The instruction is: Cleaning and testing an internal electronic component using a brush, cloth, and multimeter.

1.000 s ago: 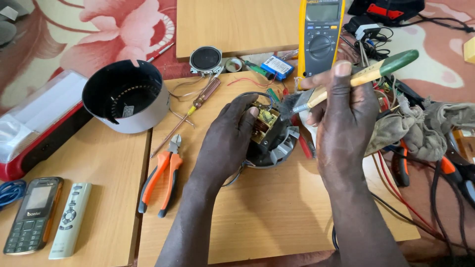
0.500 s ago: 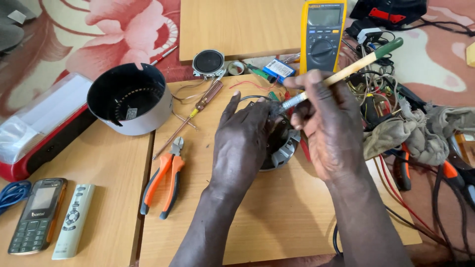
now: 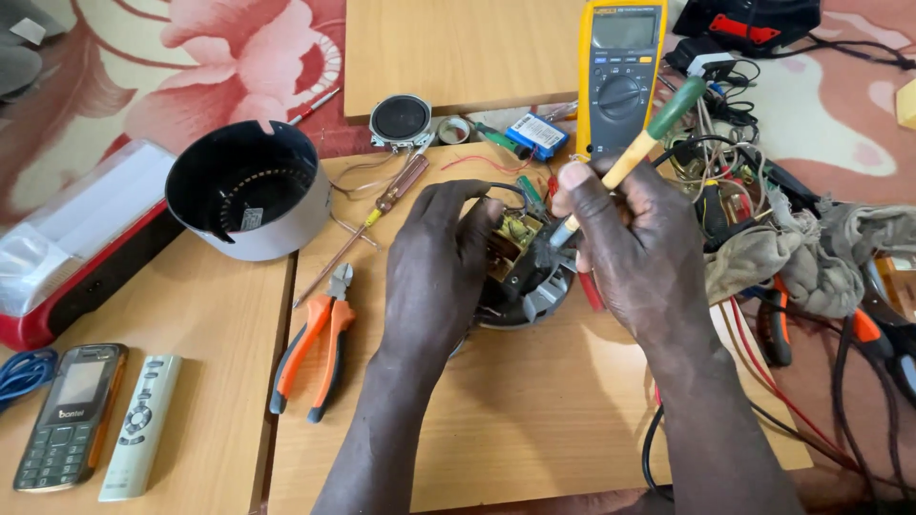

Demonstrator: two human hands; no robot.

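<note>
— Round grey base [image 3: 534, 300], its circuit board [image 3: 518, 234] exposed, sits on the wooden table [image 3: 534, 410], just in front of the yellow multimeter [image 3: 622, 76]. Which hand steadies it?

— Left hand [image 3: 434, 277], fingers curled over the near-left rim of the base, palm down, thumb side toward the board. Whether it presses hard or only rests, I cannot tell.

— And the other?

— Right hand [image 3: 634, 253], to the right of the base, pinches a soldering iron [image 3: 625, 157] with a cream shaft and green handle end between thumb and fingers. The tool slants up toward the multimeter; its lower tip meets the board.

— What lies left of the base?

— Orange-handled pliers [image 3: 315, 348], jaws pointing away from the person. Beyond them, a clear-handled screwdriver [image 3: 358, 238] lies on a diagonal, and farther left stands an open black-and-grey cylindrical housing [image 3: 250, 191]. Well left of that, a red-and-clear lamp [image 3: 72, 238].

— Behind the base?

— A small round speaker [image 3: 401, 119], a blue battery pack [image 3: 537, 133] and a roll of tape [image 3: 453, 129], all between the base and a second wooden board [image 3: 458, 52].

— To its right?

— Tangled wires [image 3: 725, 143] and a crumpled grey rag [image 3: 811, 253], with orange-handled cutters [image 3: 775, 329] partly beneath it.

— Nearest the person?

— A mobile phone [image 3: 72, 415] and a white remote control [image 3: 141, 424], side by side, far left of the base, beside a coil of blue cable [image 3: 24, 372].
</note>
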